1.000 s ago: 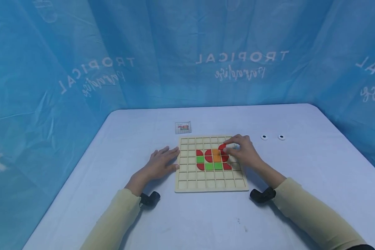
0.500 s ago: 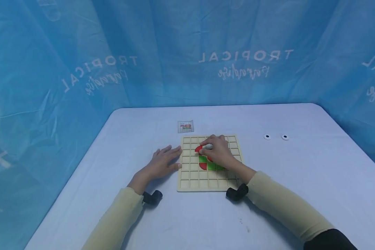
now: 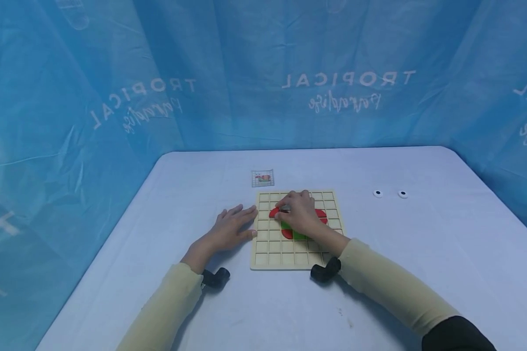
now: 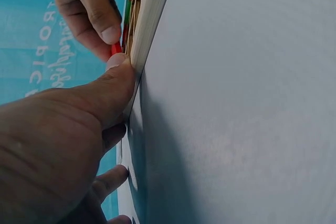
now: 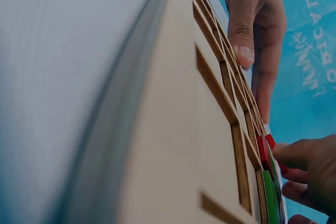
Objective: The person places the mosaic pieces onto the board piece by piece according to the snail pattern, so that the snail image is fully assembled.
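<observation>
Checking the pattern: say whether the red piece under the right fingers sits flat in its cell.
Cannot tell. The right hand pinches the red semicircular piece on the wooden grid board; fingers hide its seating.

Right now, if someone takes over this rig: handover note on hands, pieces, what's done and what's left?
Left hand: flat, steadying the left edge of the wooden grid board.
Right hand: over the board's middle, pinching a red piece at the pattern's upper left.
Done: red and green pieces sit in the central cells.
Left: seat that red piece; check against the pattern card. Two googly eyes lie unused to the right.
</observation>
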Action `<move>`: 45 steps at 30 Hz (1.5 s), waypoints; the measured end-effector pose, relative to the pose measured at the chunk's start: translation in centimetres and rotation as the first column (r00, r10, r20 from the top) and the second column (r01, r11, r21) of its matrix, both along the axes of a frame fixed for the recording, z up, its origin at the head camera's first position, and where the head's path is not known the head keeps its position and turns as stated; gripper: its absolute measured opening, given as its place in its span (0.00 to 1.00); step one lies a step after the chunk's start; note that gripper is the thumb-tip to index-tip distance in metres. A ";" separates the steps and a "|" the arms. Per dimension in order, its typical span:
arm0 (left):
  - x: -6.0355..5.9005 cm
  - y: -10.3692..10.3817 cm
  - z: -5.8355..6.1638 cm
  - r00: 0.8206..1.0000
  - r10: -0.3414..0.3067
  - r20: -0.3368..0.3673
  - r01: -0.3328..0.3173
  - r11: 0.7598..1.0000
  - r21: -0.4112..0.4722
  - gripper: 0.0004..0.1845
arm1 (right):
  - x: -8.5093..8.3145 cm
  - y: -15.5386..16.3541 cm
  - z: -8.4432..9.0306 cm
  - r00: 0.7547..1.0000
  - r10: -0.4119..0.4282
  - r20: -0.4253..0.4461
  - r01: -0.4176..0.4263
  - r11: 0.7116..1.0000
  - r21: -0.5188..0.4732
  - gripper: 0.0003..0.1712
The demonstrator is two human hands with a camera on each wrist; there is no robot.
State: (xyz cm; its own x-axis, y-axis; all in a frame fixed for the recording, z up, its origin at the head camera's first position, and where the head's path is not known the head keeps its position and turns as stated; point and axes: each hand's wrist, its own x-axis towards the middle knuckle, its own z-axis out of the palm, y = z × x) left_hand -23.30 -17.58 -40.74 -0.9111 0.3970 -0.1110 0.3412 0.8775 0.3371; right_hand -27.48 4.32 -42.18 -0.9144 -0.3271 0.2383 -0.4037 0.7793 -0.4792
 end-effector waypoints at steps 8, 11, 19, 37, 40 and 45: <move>0.0 0.3 0.1 1.000 -0.009 -0.016 0.009 1.000 0.010 0.34 | 0.3 0.4 -0.2 1.000 -0.005 0.000 0.005 1.000 -0.007 0.14; 0.0 0.5 0.1 1.000 -0.010 -0.015 0.010 1.000 0.013 0.34 | 0.4 0.6 -0.2 1.000 -0.008 -0.003 0.008 1.000 -0.008 0.14; -0.1 0.7 0.2 1.000 -0.017 -0.023 0.018 1.000 0.002 0.34 | 0.5 1.1 0.1 1.000 -0.018 -0.013 0.018 0.999 -0.028 0.14; 0.1 0.3 0.2 1.000 0.002 -0.012 -0.002 1.000 0.010 0.34 | -0.3 13.8 1.0 0.959 -0.284 0.023 0.285 0.954 -0.092 0.21; 0.1 0.3 0.1 1.000 -0.003 -0.014 0.003 1.000 0.008 0.34 | -0.6 16.8 0.8 0.937 -0.348 0.019 0.349 0.934 -0.078 0.20; 0.0 0.4 -0.2 1.000 0.002 -0.020 -0.002 1.000 0.004 0.35 | -0.9 20.2 0.5 0.903 -0.430 0.027 0.430 0.901 -0.047 0.21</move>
State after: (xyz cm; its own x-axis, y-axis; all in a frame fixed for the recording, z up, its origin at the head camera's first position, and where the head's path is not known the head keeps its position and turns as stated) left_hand -23.32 -17.23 -40.95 -0.9139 0.3956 -0.0908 0.3464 0.8768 0.3336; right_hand -28.42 24.55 -41.64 -0.9673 0.1108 0.2284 -0.0268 0.8501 -0.5259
